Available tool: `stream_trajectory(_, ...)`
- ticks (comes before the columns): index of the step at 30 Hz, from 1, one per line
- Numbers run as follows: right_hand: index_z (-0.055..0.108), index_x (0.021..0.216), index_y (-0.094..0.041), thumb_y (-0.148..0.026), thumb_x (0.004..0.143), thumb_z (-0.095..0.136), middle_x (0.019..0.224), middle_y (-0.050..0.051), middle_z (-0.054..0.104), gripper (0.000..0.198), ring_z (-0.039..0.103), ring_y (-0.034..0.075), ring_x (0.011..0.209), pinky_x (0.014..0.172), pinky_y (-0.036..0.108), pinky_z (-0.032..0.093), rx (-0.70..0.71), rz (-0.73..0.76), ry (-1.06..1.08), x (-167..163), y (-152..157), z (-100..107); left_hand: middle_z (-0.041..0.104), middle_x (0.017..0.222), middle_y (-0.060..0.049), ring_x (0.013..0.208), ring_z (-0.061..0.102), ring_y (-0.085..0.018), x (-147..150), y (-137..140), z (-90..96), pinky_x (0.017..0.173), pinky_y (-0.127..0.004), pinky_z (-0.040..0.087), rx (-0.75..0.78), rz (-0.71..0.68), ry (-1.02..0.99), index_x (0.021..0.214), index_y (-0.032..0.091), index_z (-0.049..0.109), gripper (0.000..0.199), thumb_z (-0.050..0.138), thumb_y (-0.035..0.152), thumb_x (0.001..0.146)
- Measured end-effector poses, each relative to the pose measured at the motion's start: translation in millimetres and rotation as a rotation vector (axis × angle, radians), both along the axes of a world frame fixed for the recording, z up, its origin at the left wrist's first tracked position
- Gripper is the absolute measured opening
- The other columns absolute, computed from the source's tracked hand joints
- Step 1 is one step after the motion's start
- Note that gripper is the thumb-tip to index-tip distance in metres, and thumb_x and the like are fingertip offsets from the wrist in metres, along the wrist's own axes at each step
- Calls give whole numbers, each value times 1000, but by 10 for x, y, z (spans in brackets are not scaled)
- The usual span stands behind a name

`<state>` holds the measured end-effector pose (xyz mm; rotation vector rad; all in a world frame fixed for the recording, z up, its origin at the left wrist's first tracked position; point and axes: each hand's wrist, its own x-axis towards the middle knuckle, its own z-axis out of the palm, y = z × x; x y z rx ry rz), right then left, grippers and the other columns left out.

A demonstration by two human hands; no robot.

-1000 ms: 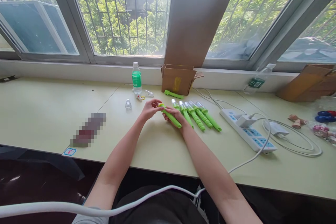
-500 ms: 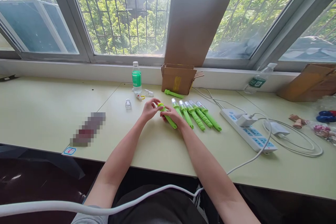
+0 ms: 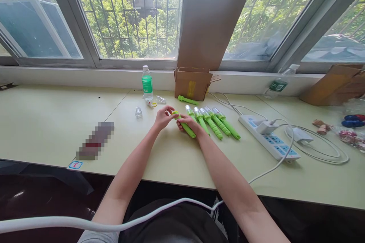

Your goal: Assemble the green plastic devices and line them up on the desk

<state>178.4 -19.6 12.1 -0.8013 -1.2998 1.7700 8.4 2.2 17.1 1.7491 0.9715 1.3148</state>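
Note:
A bright green plastic tube (image 3: 188,130) is held in front of me over the table, its lower end pointing towards me and to the right. My right hand (image 3: 190,122) is wrapped round the middle of it. At its far end, my left hand (image 3: 164,117) pinches a small yellow-green piece (image 3: 175,112); the fingers partly hide it. Just right of my hands lies a row of several green tubes with clear caps (image 3: 211,122). Another green stick-like piece (image 3: 188,100) lies behind them. On the left are a small clear plastic cap (image 3: 138,112) and a small white-and-yellow part (image 3: 151,104).
A water bottle (image 3: 147,84) and a cardboard box (image 3: 191,84) stand at the back. On the right lie a power strip (image 3: 269,139) with cables and a tilted bottle (image 3: 281,82). A white cable (image 3: 159,209) crosses in front of my body.
The green tube has shifted slightly right and towards me in my right hand. My left hand stays at its far end. The camera view has moved a little.

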Motion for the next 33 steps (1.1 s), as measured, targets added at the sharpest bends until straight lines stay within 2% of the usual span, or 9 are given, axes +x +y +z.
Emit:
stream_trajectory(12, 56, 84, -19, -26, 66, 68, 66, -1, 50, 23, 43, 10, 54, 50, 24, 31, 7, -12, 57, 8, 2, -22, 53, 83, 0, 49, 41, -2, 27, -54, 27, 42, -19, 35, -37, -51, -53, 91, 17, 60, 43, 76, 44, 62)
stream_trajectory(26, 57, 88, -18, -26, 66, 68, 68, 0, 54, 26, 46, 9, 53, 50, 23, 34, -21, 3, 55, 13, -17, 8, 52, 73, 3, 49, 41, -3, 27, -26, 33, 44, -18, 35, -54, -20, -49, 103, 17, 58, 51, 77, 40, 61)
stream_trajectory(33, 58, 90, -18, -27, 66, 68, 66, 0, 55, 28, 48, 9, 51, 49, 23, 36, 2, -34, 34, -14, -32, 21, 50, 77, 3, 49, 43, -2, 42, -40, 17, 42, -17, 37, -103, -46, -131, 111, 19, 53, 59, 79, 36, 61)
